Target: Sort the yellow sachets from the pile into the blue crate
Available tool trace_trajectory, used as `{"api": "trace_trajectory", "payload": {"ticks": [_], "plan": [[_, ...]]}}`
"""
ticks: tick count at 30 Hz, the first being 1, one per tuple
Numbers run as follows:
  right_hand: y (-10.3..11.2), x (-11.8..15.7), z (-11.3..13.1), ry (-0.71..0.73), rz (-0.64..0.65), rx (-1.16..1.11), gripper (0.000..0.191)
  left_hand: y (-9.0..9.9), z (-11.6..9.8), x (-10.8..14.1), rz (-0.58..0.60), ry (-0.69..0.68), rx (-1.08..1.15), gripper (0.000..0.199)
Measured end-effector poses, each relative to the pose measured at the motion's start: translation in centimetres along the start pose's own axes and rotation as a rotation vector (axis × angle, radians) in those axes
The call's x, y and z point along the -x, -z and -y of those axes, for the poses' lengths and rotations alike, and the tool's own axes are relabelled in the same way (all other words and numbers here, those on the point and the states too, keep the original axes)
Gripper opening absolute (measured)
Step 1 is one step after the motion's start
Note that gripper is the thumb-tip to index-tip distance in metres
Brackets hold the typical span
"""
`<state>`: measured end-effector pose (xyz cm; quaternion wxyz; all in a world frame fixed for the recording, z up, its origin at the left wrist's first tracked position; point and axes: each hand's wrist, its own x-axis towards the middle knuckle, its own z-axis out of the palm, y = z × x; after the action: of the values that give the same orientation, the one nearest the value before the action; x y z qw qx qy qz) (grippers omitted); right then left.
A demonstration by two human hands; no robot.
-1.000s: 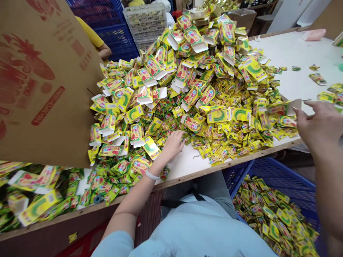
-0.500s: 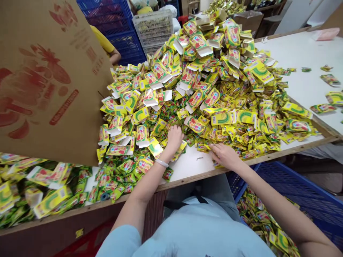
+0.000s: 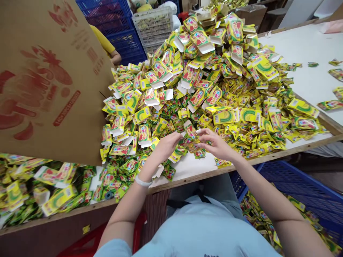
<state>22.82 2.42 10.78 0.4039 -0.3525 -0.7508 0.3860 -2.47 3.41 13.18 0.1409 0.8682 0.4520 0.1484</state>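
A small yellow-green candy box (image 3: 190, 129), tilted with its white end flap up, is between my two hands. My left hand (image 3: 168, 145), with a pale band at the wrist, is closed, its fingertips at the box's left edge. My right hand (image 3: 216, 143) is at the box's other side, its fingers curved and apart; whether they touch the box is unclear. Below the fingers lies a green candy sachet (image 3: 199, 153) near the bare white tabletop (image 3: 195, 166). Behind rises a heap of flapped candy boxes (image 3: 160, 71) and loose yellow sachets (image 3: 238, 96).
A large printed carton (image 3: 53, 89) stands at left, above more boxes and sachets. A wooden rim (image 3: 187, 178) edges the table. Below right is a blue crate (image 3: 300, 189) holding sachets. Stacked crates (image 3: 154, 26) and another person's yellow sleeve (image 3: 103, 39) are behind.
Both hands have risen from the tabletop and come closer together. A small box is now between them. The right hand has left the sachets near the table edge.
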Motion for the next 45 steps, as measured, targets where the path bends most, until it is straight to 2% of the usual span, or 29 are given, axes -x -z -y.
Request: {"api": "trace_trajectory", "payload": {"ticks": [6, 10, 11, 13, 15, 17, 19, 21, 24, 27, 29, 31, 33, 35, 36, 38, 41, 43, 45], "plan": [[-1.7, 0.2, -0.3, -0.103, 0.12, -0.078, 0.02, -0.3, -1.5, 0.1, 0.066, -0.014, 0.285, 0.025], [-2.3, 1.6, -0.6, -0.214, -0.035, -0.201, 0.019, -2.8, -2.2, 0.6, 0.031, 0.144, 0.721, 0.025], [-2.4, 2.0, -0.7, -0.245, -0.074, -0.26, 0.022, -3.7, -2.6, 0.9, 0.036, 0.179, 0.821, 0.029], [-2.7, 3.0, -1.0, -0.327, -0.092, -0.407, 0.04, -5.3, -3.4, 1.7, 0.039, 0.226, 0.906, 0.037], [-3.0, 4.0, -1.4, -0.423, -0.016, -0.547, 0.052, -6.3, -4.2, 2.4, 0.013, 0.23, 0.841, 0.034], [-3.0, 5.1, -1.9, -0.5, 0.069, -0.606, 0.045, -6.1, -4.4, 2.7, 0.065, 0.157, 0.719, 0.03], [-2.6, 6.1, -2.5, -0.545, 0.071, -0.583, 0.038, -4.9, -3.6, 2.6, 0.128, 0.068, 0.525, 0.026], [-1.7, 6.9, -3.0, -0.561, -0.001, -0.537, 0.035, -3.2, -2.0, 2.2, 0.124, 0.051, 0.239, 0.027], [-0.1, 7.8, -3.4, -0.553, -0.064, -0.441, 0.035, -1.5, 0.5, 1.6, 0.13, 0.21, -0.138, 0.031], [-0.2, 8.4, -3.0, -0.404, -0.058, -0.213, 0.028, -1.6, 1.6, 1.4, 0.236, 0.408, -0.175, 0.051], [-1.6, 8.7, -2.4, -0.245, -0.008, -0.039, 0.017, -2.4, 1.5, 1.5, 0.239, 0.46, -0.025, 0.059], [-3.6, 8.6, -1.7, -0.111, 0.099, 0.091, 0.015, -2.9, 1.1, 1.8, 0.211, 0.455, 0.251, 0.058], [-5.4, 8.1, -1.2, -0.029, 0.2, 0.166, 0.02, -2.7, 0.5, 2.2, 0.231, 0.413, 0.554, 0.053], [-6.2, 7.2, -0.7, 0.014, 0.201, 0.165, 0.022, -1.8, -0.1, 2.6, 0.277, 0.356, 0.741, 0.048], [-6.3, 6.6, -0.3, 0.022, 0.164, 0.132, 0.021, -1.3, -0.5, 2.8, 0.275, 0.326, 0.782, 0.049], [-6.2, 5.6, 0.4, -0.007, 0.069, -0.003, 0.016, -0.7, -1.1, 3.3, 0.188, 0.253, 0.786, 0.06], [-5.9, 4.9, 1.6, -0.138, 0.05, -0.315, 0.02, -1.7, -2.2, 4.0, 0.08, 0.134, 0.808, 0.075], [-5.7, 5.2, 2.0, -0.209, 0.081, -0.464, 0.026, -3.4, -2.9, 4.1, 0.111, 0.166, 0.948, 0.076], [-4.9, 5.8, 2.2, -0.245, 0.042, -0.477, 0.026, -5.0, -3.6, 4.0, 0.124, 0.309, 1.16, 0.066]]}}
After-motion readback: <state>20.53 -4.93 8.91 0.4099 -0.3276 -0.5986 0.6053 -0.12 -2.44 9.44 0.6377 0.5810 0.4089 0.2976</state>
